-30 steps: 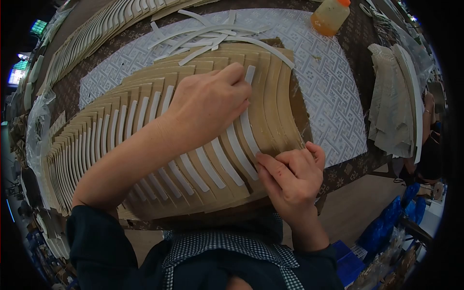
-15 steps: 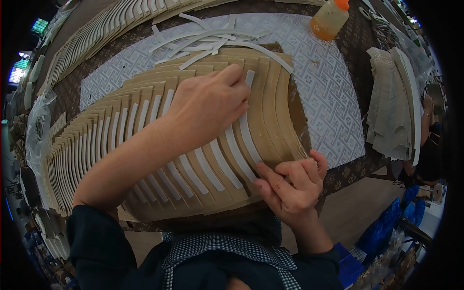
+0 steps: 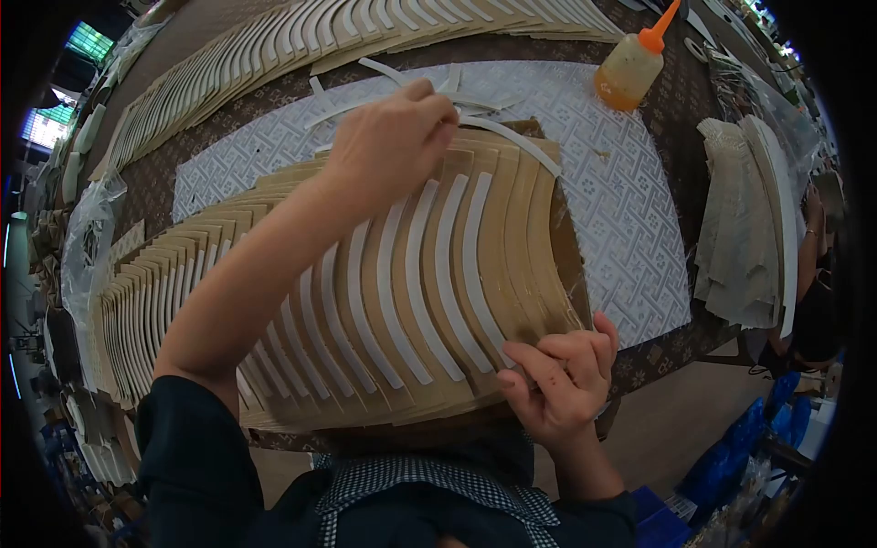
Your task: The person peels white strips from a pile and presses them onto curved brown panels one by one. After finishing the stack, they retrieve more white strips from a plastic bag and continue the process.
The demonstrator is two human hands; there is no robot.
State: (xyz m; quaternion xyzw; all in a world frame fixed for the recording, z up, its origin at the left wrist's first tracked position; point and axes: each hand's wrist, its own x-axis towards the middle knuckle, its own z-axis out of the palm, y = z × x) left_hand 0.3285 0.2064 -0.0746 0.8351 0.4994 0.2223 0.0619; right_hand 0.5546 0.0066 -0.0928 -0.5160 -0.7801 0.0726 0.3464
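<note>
Curved white strips (image 3: 474,247) lie side by side on overlapping tan curved pieces (image 3: 539,247), fanned across the table before me. My left hand (image 3: 393,137) is raised over the upper edge of the fan, beside a loose pile of white strips (image 3: 502,107). Its fingers are closed, and I cannot see what is between them. At the lower end of the rightmost laid strip is my right hand (image 3: 566,379). Its index fingertip touches that end, the thumb is apart below, and the other fingers are loosely bent.
A glue bottle (image 3: 630,73) with an orange nozzle stands at the upper right of the patterned white sheet (image 3: 630,237). Another fan of tan pieces with white strips (image 3: 301,36) runs along the back. Stacked grey-beige pieces (image 3: 738,228) lie right, near another person's arm (image 3: 809,237).
My left hand has moved up from the rightmost laid strip to the loose pile, uncovering more of the laid strips. My right hand stays near the strip's lower end. The view has shifted slightly.
</note>
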